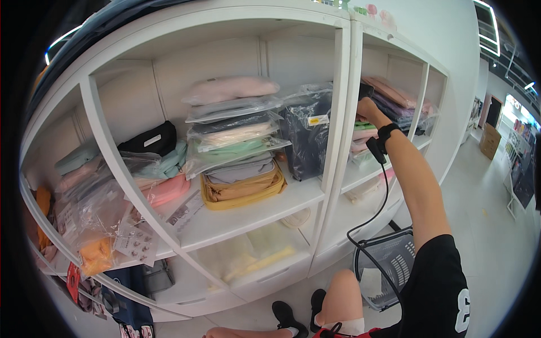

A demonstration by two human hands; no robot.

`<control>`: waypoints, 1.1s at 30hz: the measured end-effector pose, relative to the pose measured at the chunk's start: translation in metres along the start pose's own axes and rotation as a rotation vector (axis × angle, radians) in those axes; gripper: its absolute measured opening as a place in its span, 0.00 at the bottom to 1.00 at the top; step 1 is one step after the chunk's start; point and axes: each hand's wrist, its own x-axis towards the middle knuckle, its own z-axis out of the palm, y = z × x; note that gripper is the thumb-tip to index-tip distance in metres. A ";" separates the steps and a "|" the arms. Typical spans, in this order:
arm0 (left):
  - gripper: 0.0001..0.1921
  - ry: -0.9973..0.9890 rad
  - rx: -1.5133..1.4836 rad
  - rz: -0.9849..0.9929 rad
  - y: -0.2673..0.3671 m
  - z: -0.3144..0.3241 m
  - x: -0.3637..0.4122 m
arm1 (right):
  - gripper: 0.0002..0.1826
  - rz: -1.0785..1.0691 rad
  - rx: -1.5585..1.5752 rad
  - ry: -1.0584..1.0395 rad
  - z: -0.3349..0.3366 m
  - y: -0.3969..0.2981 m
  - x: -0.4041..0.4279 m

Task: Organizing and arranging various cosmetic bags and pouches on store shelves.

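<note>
My right hand (367,110) reaches into the right-hand cabinet section, beside a dark item (365,90) and a stack of folded pink and purple fabric goods (393,99). The cabinet's upright partly hides its fingers, so a grip cannot be made out. Below it lie green and pink folded pieces (361,137). My left hand is out of view. In the middle section stands a tall stack of bagged, folded items (236,131) above a yellow-edged pouch (245,190). A navy item in clear plastic (306,135) leans upright at its right.
On the left shelf are a black pouch (152,137), a pink pouch (169,191), crumpled plastic bags (95,211) and an orange bundle (96,255). A grey plastic basket (382,270) stands on the floor beside my leg. A cable (378,213) hangs from my wrist. Cardboard boxes (490,141) stand farther right.
</note>
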 end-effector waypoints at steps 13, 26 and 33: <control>0.37 0.038 -0.063 -0.086 0.011 -0.011 -0.012 | 0.27 -0.355 0.081 -0.029 0.027 -0.044 -0.107; 0.28 0.294 -0.033 0.023 -0.033 -0.014 -0.002 | 0.35 -0.671 0.070 0.153 0.113 0.000 -0.144; 0.20 0.234 0.063 0.727 0.220 -0.030 0.010 | 0.19 -0.549 0.037 0.385 0.065 0.014 -0.221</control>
